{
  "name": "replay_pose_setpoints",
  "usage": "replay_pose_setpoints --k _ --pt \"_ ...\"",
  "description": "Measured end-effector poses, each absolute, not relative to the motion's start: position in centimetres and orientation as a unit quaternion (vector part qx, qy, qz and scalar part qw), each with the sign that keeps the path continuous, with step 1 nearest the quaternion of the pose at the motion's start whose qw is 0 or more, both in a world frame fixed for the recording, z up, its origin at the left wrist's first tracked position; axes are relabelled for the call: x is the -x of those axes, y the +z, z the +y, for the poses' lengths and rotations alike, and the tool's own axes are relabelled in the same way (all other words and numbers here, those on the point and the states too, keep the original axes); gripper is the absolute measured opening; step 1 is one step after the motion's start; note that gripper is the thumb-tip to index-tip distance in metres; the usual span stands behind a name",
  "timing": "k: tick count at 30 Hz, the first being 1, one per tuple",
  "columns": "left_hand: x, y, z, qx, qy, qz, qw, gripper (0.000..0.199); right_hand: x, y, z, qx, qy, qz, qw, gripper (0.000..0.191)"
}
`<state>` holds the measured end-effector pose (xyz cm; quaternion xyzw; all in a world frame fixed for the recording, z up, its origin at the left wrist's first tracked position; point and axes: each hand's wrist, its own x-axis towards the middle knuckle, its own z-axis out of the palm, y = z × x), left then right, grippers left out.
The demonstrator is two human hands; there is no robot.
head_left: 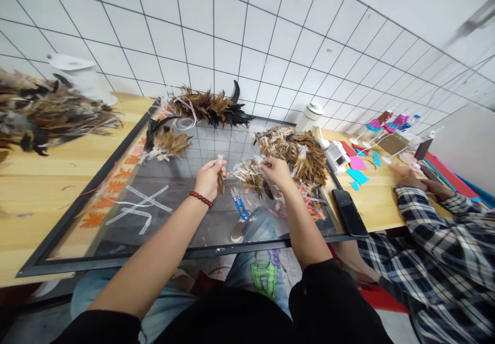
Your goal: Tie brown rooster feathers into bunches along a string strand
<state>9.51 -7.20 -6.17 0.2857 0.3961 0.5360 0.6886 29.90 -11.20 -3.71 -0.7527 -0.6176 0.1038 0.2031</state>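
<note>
My left hand (209, 176), with a red bead bracelet at its wrist, is closed around a small bunch of brown feathers (220, 179) held upright over the glass panel (127, 220). My right hand (275, 170) pinches feathers at the edge of a loose brown and white feather pile (297, 153) lying on the glass. Blue thread snips (241, 207) lie on the glass just below and between my hands.
A finished feather strip (211, 108) lies at the panel's far edge, and a big feather heap (42, 112) sits far left on the wooden table (38, 179). A black phone (350, 212) lies to the right. A person in a plaid sleeve (444, 241) sits at right.
</note>
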Motion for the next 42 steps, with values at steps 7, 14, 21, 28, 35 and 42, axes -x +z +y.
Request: replay_pose_setpoints --k 7,14,21,28,35,42 --pt "-9.6 -6.2 -7.1 -0.287 0.538 0.401 0.684 0.017 -28.6 -3.0 -6.3 0.831 0.096 -0.539 0.101 0.044" --pt "-9.8 -6.1 -7.3 -0.308 0.536 0.404 0.674 0.015 -27.7 -3.0 -7.5 0.781 0.120 -0.596 0.142 0.026" --pt "-9.9 -5.7 -7.4 -0.302 0.539 0.407 0.673 0.011 -37.4 -0.2 -13.2 0.885 -0.044 -0.390 0.252 0.039" --pt "-9.9 -5.6 -7.4 -0.298 0.542 0.412 0.669 0.011 -39.6 -1.4 -13.7 0.884 -0.053 -0.413 0.214 0.028" --pt "-9.8 -5.6 -7.4 -0.309 0.545 0.397 0.671 0.011 -31.9 -0.2 -13.7 0.793 -0.109 -0.558 0.219 0.032" --pt "-9.8 -5.9 -7.3 -0.305 0.547 0.389 0.675 0.012 -27.1 -5.0 -11.6 0.745 -0.005 -0.646 0.167 0.021"
